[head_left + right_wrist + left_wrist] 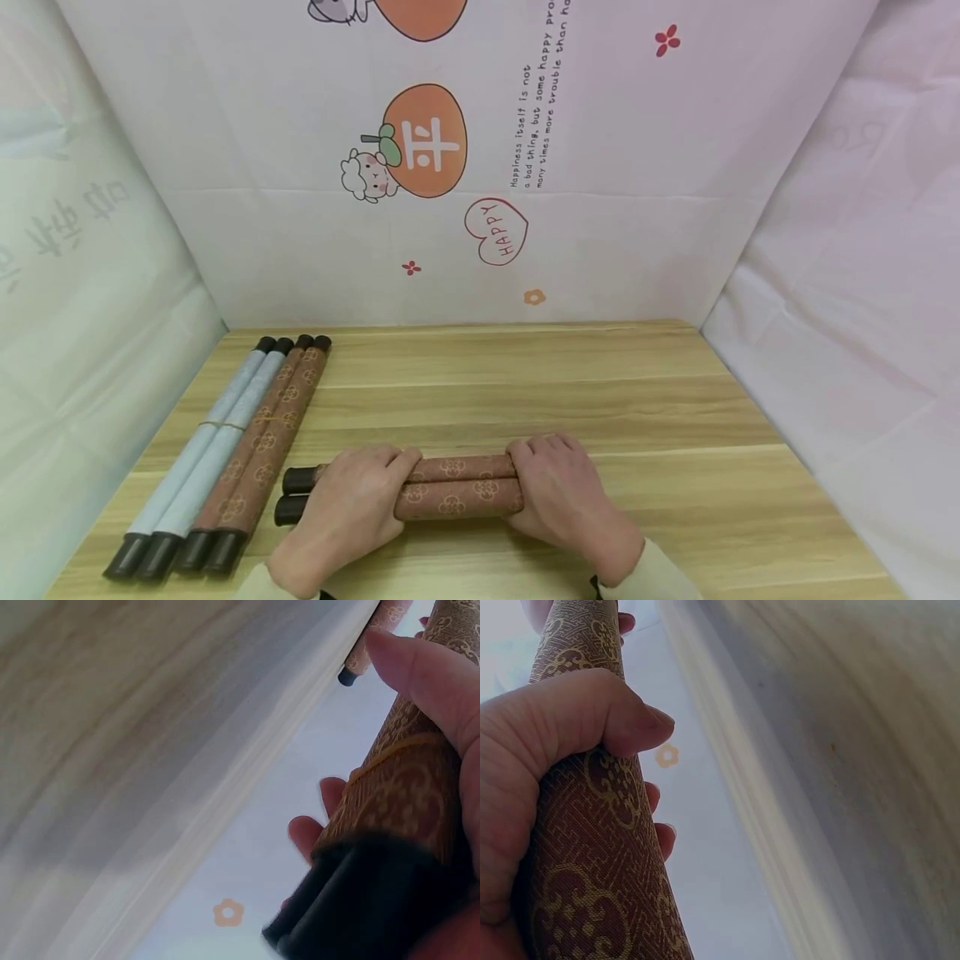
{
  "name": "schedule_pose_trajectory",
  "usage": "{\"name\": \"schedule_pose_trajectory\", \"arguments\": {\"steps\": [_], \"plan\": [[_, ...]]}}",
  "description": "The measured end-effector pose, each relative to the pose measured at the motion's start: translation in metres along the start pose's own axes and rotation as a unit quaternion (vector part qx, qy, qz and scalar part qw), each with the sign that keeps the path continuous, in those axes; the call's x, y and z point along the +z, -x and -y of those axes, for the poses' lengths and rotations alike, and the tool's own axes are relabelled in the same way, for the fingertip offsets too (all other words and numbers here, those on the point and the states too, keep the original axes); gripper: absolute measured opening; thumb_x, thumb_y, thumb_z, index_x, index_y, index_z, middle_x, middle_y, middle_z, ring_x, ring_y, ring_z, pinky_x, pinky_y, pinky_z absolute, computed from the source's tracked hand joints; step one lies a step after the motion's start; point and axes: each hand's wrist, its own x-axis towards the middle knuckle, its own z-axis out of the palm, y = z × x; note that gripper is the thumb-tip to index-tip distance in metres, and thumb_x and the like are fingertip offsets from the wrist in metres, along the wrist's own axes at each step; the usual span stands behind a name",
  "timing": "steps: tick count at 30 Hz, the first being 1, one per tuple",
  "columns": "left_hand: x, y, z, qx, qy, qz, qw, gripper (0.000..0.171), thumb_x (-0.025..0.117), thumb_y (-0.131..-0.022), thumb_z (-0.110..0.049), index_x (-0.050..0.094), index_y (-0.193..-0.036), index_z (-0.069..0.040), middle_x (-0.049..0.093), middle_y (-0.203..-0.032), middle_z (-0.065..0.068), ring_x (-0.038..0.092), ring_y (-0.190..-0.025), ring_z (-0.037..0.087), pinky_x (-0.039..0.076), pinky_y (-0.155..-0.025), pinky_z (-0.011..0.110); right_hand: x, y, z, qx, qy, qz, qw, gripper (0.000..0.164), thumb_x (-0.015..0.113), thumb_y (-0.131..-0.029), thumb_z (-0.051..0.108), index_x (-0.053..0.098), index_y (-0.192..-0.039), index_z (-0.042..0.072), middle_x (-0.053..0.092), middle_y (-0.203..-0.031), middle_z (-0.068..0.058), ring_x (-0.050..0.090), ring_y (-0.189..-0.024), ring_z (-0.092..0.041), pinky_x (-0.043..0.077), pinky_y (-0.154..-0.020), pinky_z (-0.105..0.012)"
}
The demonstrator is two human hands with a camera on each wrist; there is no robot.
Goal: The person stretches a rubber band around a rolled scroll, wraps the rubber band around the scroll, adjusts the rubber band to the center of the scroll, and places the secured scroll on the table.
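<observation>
A pair of brown patterned scroll rolls [459, 498] lies side by side, crosswise in front of me, with black end caps [294, 508] showing at the left. My left hand [356, 496] grips the pair near that end. In the left wrist view its thumb [634, 724] lies over the brown cloth and fingertips show on the far side. Towards the other end, my right hand [558, 492] grips the same pair. The right wrist view shows an orange rubber band [397, 754] round the rolls, close to the black caps [375, 900] at that end.
Left on the wooden table [540, 383] lie light blue scroll rolls [217, 442] with a thin band round them, and beside them more brown scroll rolls [273, 433], all black-capped. White printed cloth [600, 167] hangs behind the table and along both sides.
</observation>
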Motion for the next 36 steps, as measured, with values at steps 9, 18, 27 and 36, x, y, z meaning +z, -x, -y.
{"name": "schedule_pose_trajectory", "arguments": {"steps": [9,18,27,36], "plan": [[0.002,-0.003,-0.004,-0.002,0.003,0.014,0.9999,0.061,0.083,-0.058,-0.02,0.071,-0.118,-0.016,0.072,-0.097,-0.002,0.069,-0.084,0.017,0.058,-0.071,0.042,0.003,0.0,0.005,0.007,0.003,-0.011,1.0,0.052,0.085,-0.065,0.054,0.062,-0.096,0.02,0.068,-0.091,0.001,0.068,-0.09,-0.021,0.052,-0.093,-0.044],[0.006,-0.001,-0.003,-0.013,-0.001,0.027,0.9996,0.062,0.084,-0.059,-0.022,0.07,-0.12,-0.016,0.072,-0.099,-0.001,0.07,-0.085,0.018,0.058,-0.073,0.042,-0.004,0.001,0.001,0.002,-0.038,0.021,0.999,0.091,0.087,-0.061,0.072,0.063,-0.126,0.014,0.072,-0.112,-0.006,0.069,-0.106,-0.027,0.051,-0.101,-0.049],[0.004,-0.002,0.005,0.001,-0.009,0.017,0.9998,0.065,0.088,-0.061,-0.025,0.071,-0.122,-0.014,0.074,-0.101,0.0,0.071,-0.088,0.017,0.06,-0.078,0.04,-0.019,0.001,-0.013,0.042,-0.056,0.102,0.992,0.11,0.092,-0.059,0.066,0.056,-0.143,0.006,0.069,-0.129,-0.015,0.064,-0.121,-0.037,0.048,-0.108,-0.057],[0.003,-0.003,0.011,-0.003,-0.002,0.032,0.9995,0.068,0.091,-0.063,-0.027,0.07,-0.127,-0.014,0.074,-0.106,0.002,0.072,-0.092,0.02,0.06,-0.079,0.043,-0.018,0.002,-0.02,0.038,-0.027,0.089,0.995,0.072,0.095,-0.062,0.047,0.063,-0.115,0.009,0.071,-0.106,-0.008,0.068,-0.102,-0.029,0.054,-0.097,-0.05]]}}
